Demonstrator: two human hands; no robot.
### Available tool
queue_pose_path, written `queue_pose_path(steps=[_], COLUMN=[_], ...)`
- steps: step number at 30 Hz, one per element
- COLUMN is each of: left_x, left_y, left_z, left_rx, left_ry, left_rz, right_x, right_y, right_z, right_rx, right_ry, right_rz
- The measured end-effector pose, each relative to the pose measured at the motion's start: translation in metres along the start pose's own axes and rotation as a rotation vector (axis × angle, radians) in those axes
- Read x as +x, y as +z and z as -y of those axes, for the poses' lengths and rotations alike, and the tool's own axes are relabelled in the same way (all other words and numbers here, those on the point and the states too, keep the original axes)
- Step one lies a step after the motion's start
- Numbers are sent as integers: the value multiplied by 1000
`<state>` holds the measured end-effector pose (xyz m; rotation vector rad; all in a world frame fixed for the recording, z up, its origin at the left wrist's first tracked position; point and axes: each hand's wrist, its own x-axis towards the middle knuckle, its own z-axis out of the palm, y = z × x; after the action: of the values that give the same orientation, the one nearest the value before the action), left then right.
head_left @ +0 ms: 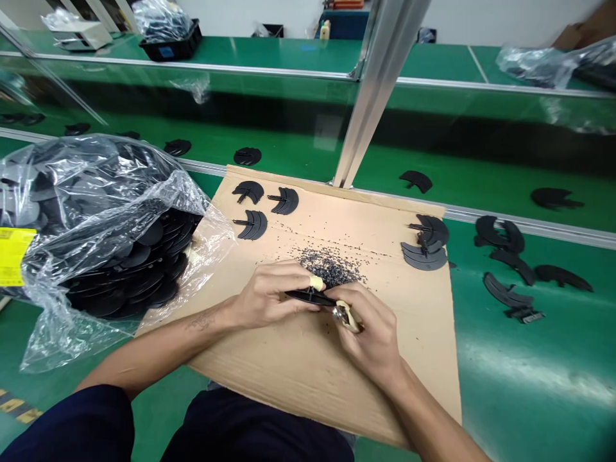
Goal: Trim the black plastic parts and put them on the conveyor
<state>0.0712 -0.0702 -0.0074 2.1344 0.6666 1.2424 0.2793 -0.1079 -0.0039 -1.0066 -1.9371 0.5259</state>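
My left hand (269, 292) is closed around a flat black plastic part (308, 297), held edge-on over a cardboard sheet (289, 372); tape wraps one fingertip. My right hand (373, 333) grips a small trimming tool (344, 314) with a pale handle, its tip against the part's edge. A heap of small black shavings (332, 264) lies just beyond my hands. Three black crescent parts (262, 205) lie at the sheet's far left and a small stack of similar parts (426, 244) sits at its far right.
A clear plastic bag (96, 231) full of black parts rests on the left, with a yellow label. Green conveyor belts (529, 385) carry scattered black parts (510, 263). An aluminium post (380, 83) rises behind the cardboard. A black tray (168, 45) sits far back.
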Motion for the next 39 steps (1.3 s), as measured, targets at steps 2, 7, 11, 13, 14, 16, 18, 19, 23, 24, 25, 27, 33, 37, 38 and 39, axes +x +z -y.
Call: queue_pose_path(steps=[2,7,11,13,14,16,18,19,23,24,25,27,33,37,38,39], left_x=[0,1,2,2,3,2,1,0,-1,-1,0,1,2,3,3,3], left_y=[0,-2,-3,-3,-2,-1,0,1,-1,-3,-4,-7,-7,-7,-8,-9], left_z=[-1,-3,-4,-5,-5,-5,-5,-5,-5,-4,-4,-2,0,-1,-1,-1], left_rx=[-1,51,54,52,40,-1,-48,-68,-107,-98,-83,-60,-98,-97,-94,-90], left_ry=[-1,-17,5,-4,-14,-49,-97,-135,-268,-271,-256,-203,-134,-98,-90,-86], left_rz=[-22,48,-4,5,21,58,69,62,-11,-21,-29,-38,-25,-11,-5,-1], right_x=[0,-1,-1,-2,-2,-1,0,1,5,6,6,6,4,2,2,2], right_y=[0,0,2,3,3,3,3,2,-2,-2,-3,-3,-1,-2,-2,-2], right_z=[1,1,1,1,1,1,1,1,-1,-2,-3,-5,-10,-12,-12,-13], right_rx=[13,23,63,93,109,141,165,170,144,121,88,-6,-177,-221,-240,-259], right_ry=[19,39,29,34,42,66,89,101,140,139,130,85,0,-9,-15,-21], right_rz=[7,24,26,16,7,-24,-43,-45,-15,-8,-2,5,38,71,76,81])
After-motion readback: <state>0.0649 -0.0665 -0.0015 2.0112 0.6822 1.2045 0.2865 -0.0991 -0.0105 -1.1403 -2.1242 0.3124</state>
